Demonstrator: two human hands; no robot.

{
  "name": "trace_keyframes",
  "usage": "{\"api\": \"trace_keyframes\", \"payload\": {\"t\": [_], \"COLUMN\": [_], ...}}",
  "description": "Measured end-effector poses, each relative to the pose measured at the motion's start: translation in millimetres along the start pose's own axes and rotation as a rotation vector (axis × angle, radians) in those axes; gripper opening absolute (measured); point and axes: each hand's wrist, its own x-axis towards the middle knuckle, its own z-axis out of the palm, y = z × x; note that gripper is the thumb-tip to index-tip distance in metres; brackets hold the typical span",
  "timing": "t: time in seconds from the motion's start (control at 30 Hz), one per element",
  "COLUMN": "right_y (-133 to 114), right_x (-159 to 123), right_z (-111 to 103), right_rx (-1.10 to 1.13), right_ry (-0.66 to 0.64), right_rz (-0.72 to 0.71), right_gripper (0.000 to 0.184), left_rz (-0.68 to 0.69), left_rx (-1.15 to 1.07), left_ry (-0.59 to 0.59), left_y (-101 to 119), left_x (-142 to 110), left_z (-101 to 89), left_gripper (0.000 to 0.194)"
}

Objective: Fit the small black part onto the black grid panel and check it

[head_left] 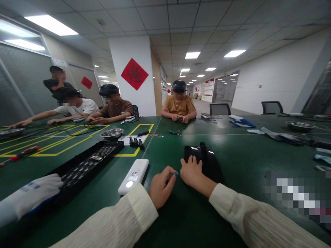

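My left hand (162, 186) hovers over the green table, thumb and index finger pinched together. Whatever sits between those fingertips is too small to make out. To its right, my right hand (192, 171) rests with fingers spread on the left side of a glossy black rounded shell (213, 163). A black loop (203, 150) stands up from the top of this shell; its near side is partly hidden by my hand and shadow. A white power bank-like device (134, 175) with a label lies just left of my left hand.
Left stands a long black tray (88, 162) of small parts, with a white glove (38, 193) over its near end. Beyond lie black fittings (136, 142), a metal bowl (112, 133) and a screwdriver (27, 152). Several people sit or stand around. Cloths (280, 134) lie right.
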Motion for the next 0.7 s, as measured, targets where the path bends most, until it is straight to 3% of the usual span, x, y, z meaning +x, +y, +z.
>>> {"api": "trace_keyframes", "payload": {"t": [0.2,0.4,0.57,0.7], "right_y": [45,109,158,196], "right_x": [20,46,61,66], "right_z": [-7,-2,-2,3], "right_rx": [0.006,0.072,0.078,0.054], "right_ry": [-0.130,-0.224,-0.239,-0.167], "right_rz": [0.211,0.402,0.543,0.647], "right_gripper": [0.052,0.055,0.064,0.059], "left_rz": [-0.038,-0.027,-0.031,-0.047], "left_rx": [-0.013,-0.012,-0.004,-0.012], "left_ry": [-0.037,-0.081,-0.097,-0.094], "left_y": [-4,-4,-4,-4], "left_x": [-1,1,-1,-2], "left_z": [0.6,-1.4,-0.7,0.3], "left_gripper": [0.023,0.023,0.022,0.023]}}
